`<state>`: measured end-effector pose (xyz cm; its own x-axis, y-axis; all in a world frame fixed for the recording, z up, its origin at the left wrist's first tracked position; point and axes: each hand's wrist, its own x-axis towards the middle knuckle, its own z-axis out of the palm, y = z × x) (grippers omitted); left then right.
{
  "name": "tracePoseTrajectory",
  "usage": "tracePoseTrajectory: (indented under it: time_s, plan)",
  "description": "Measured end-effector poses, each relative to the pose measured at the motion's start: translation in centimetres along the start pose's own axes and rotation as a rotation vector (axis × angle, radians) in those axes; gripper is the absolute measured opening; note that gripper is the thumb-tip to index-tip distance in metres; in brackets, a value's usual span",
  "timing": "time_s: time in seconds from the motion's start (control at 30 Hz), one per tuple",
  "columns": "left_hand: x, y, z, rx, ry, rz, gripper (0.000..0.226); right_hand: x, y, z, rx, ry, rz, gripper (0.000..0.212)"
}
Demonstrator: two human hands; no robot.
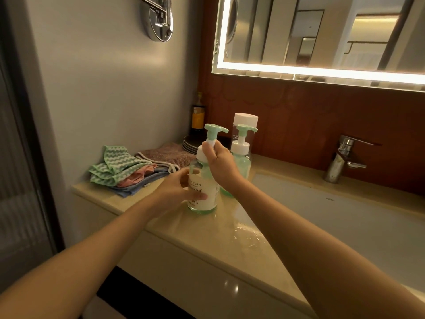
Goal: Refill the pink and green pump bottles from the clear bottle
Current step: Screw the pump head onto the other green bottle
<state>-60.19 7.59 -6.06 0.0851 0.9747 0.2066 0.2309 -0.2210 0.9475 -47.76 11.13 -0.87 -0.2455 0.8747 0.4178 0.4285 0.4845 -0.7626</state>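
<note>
A green pump bottle with a white label stands on the beige counter near its front edge. My left hand grips its body from the left. My right hand grips the white collar just below the mint pump head. Behind it stands a second pump bottle with a mint head and green body. Right behind that one rises a tall clear bottle with a white cap.
Folded cloths lie at the counter's left. Stacked plates and a dark bottle sit in the back corner. The sink basin and a chrome faucet are to the right. Water glistens on the counter. A lit mirror hangs above.
</note>
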Motion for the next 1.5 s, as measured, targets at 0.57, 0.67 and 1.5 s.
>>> tracePoseTrajectory:
  time_s: [0.57,0.67,1.5]
  plan:
    - [0.7,-0.8,0.9,0.087,0.218,-0.024,0.071,0.3,-0.9,0.6,-0.219,0.025,-0.026,0.039]
    - [0.8,-0.8,2.2,0.187,0.397,0.0,0.076,0.1,-1.0,0.8,-0.201,0.044,-0.017,0.037]
    - [0.1,0.4,-1.3,-0.156,-0.164,-0.072,0.071,-0.3,-1.1,0.8,-0.111,0.035,-0.026,0.037]
